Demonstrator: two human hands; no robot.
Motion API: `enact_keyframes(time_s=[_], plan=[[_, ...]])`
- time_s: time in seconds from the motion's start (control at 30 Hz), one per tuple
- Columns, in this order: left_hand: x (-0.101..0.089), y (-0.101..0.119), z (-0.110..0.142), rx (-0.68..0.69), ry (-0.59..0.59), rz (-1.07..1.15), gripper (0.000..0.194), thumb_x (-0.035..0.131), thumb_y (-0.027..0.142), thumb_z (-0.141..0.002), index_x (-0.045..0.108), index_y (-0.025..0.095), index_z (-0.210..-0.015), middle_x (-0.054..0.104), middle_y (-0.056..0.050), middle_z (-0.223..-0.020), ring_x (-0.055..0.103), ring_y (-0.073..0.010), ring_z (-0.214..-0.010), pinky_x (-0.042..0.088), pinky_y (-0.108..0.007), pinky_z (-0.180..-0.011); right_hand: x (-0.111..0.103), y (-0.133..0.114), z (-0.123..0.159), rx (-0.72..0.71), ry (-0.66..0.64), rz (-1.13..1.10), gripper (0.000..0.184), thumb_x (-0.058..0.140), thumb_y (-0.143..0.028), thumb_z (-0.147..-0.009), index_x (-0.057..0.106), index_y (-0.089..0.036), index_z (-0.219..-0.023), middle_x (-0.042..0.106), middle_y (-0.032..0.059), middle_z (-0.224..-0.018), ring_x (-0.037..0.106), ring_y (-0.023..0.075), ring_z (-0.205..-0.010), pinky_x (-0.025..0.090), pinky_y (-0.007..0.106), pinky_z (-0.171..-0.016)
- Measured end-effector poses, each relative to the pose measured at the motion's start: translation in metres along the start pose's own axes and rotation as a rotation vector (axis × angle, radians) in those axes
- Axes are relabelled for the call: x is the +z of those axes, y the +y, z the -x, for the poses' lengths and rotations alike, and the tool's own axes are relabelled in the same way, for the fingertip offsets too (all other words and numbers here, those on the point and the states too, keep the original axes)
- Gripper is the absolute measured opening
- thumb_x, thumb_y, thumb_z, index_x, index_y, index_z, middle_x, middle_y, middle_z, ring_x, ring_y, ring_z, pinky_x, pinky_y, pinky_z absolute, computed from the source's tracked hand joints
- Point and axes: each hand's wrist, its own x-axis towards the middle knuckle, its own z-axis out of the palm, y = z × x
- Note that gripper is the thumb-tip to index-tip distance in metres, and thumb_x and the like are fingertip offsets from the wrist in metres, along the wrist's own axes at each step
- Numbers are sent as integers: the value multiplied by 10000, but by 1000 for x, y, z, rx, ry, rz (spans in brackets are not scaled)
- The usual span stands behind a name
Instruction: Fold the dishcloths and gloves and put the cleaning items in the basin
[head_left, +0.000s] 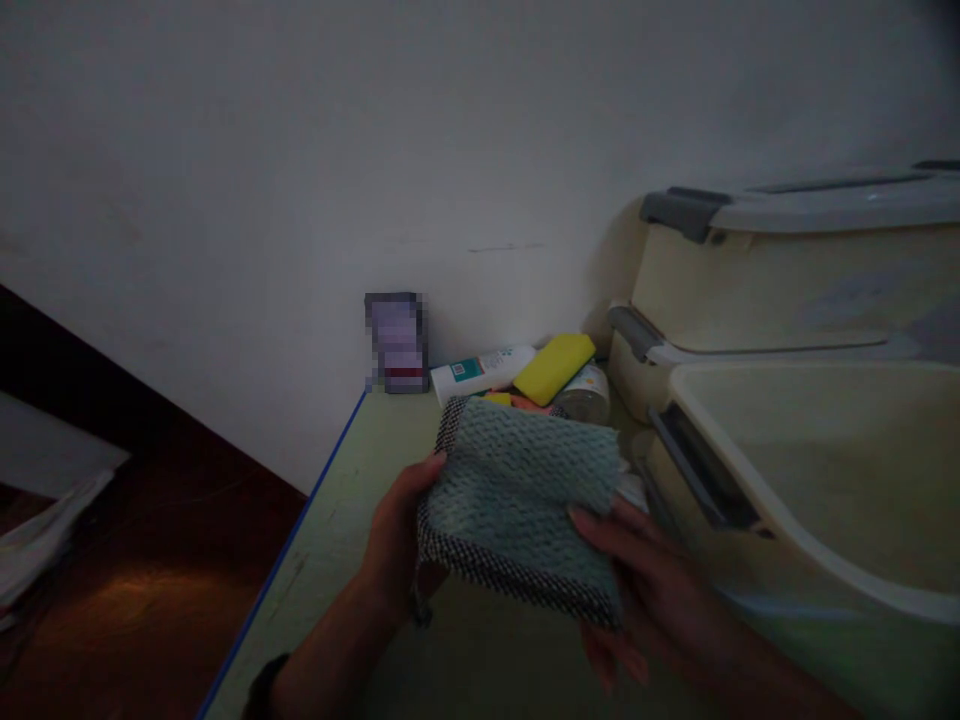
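A folded light blue-green woven cloth (pixel 525 490) with black-and-white checked edging is held up over the table. My left hand (pixel 397 535) grips its left edge, thumb on the near face and fingers hidden behind. On the right side, my right hand (pixel 645 565) pinches the cloth with the thumb on top, and some of its fingers show below the lower edge. Just behind the cloth lie a white bottle (pixel 484 370) with a green label, a yellow sponge (pixel 555 368) and a clear jar (pixel 586 398), which the sponge partly covers.
A large cream plastic bin (pixel 787 560) with a grey handle stands open at the right. Behind it is a lidded cream box (pixel 795 280). A blurred upright phone-like object (pixel 397 345) leans on the wall. The green table (pixel 322 540) has a blue left edge; dark floor lies beyond.
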Motion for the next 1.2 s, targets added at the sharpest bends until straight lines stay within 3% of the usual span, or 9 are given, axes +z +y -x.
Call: enact_keyframes(time_s=[0.13,0.23,0.33,0.43,0.57,0.73,0.87,1.03,1.2], plan=[[-2,-1,4,-26,-151,29,337,617,245,-677,624,139,-996,688,-38,-697,580,-125,-400,464,-192,-342,-2,1,2,3,19,-16,403,617,-433,-749,557,-197,-1070,508,-78,-354,458,90,-255,450,194,-310],[-3,-2,7,-59,-178,123,285,618,295,-716,637,168,-970,680,-11,-668,546,-90,-360,427,-156,-312,-7,4,1,-38,8,-21,389,642,-413,-718,591,-197,-1038,527,-64,-371,470,94,-265,437,190,-311],[0,-5,8,12,-180,239,341,628,454,-715,667,164,-891,702,-52,-785,663,-170,-688,528,-201,-543,-10,8,-1,-68,28,-49,409,612,-384,-747,560,-215,-1116,559,-56,-405,502,112,-289,455,212,-317],[7,-15,8,106,-206,210,435,642,560,-673,674,181,-884,692,-78,-956,557,-264,-1082,484,-314,-860,-6,11,-1,-93,51,-54,560,606,-385,-757,442,-234,-1271,612,-39,-487,553,133,-344,458,216,-315],[14,-29,8,99,-273,75,430,710,499,-637,662,195,-937,673,-79,-1019,484,-301,-1172,436,-375,-930,-1,16,4,-100,5,41,516,564,-390,-807,443,-248,-1287,652,-9,-550,606,147,-412,476,228,-346],[11,-28,5,-17,64,123,343,601,435,-767,660,145,-941,681,-95,-995,534,-288,-1113,443,-371,-926,-8,24,8,-298,73,482,360,433,-351,-899,516,-285,-1244,611,-22,-503,573,122,-392,492,244,-399],[8,-26,3,-8,282,54,361,588,396,-798,641,109,-1010,673,-105,-1032,550,-263,-1094,433,-339,-942,-14,19,7,-590,183,1042,409,500,-231,-859,489,-333,-1255,672,36,-881,655,162,-679,552,289,-570],[7,-29,5,2,321,17,364,634,342,-777,634,98,-1047,660,-113,-1078,569,-259,-1070,436,-322,-937,-10,11,2,-703,324,1328,424,489,-213,-864,434,-299,-1275,564,53,-1135,561,189,-1030,516,333,-845],[5,-34,7,-16,252,77,331,656,298,-753,655,97,-1016,683,-103,-1019,591,-252,-1032,449,-320,-919,-12,13,4,-838,199,1421,678,377,-62,-822,154,-262,-1430,247,-3,-1461,244,156,-1337,292,319,-1082]])
